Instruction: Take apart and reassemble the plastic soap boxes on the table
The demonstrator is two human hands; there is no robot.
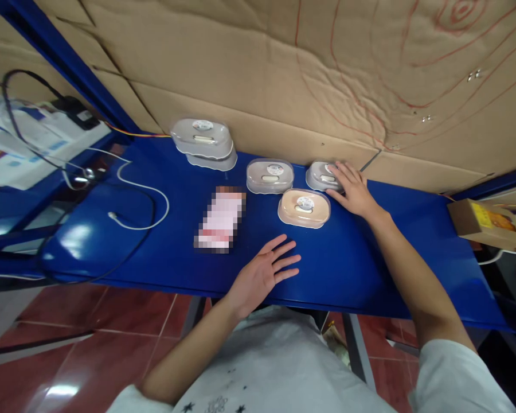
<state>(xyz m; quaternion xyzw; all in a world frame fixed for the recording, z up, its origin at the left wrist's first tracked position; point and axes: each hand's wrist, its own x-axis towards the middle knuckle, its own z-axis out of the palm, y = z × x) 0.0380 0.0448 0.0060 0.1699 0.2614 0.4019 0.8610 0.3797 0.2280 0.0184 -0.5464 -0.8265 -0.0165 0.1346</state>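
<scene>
My right hand (353, 189) lies spread over the right side of a grey lidded plastic case (322, 175) at the back of the blue table (163, 252), touching it without gripping. Just in front of that case sits a beige lidded case (304, 207). To its left is another grey case (269, 175), and farther left two grey cases (204, 140) are stacked. My left hand (262, 275) rests flat near the table's front edge, fingers spread and holding nothing. A pink, blurred flat packet (221, 219) lies left of it.
A white cable (141, 201) and a black cable (26, 115) trail across the table's left end. Cardboard sheets (327, 74) line the back wall. A small cardboard box (485, 222) sits at the far right. Red floor tiles show below the table edge.
</scene>
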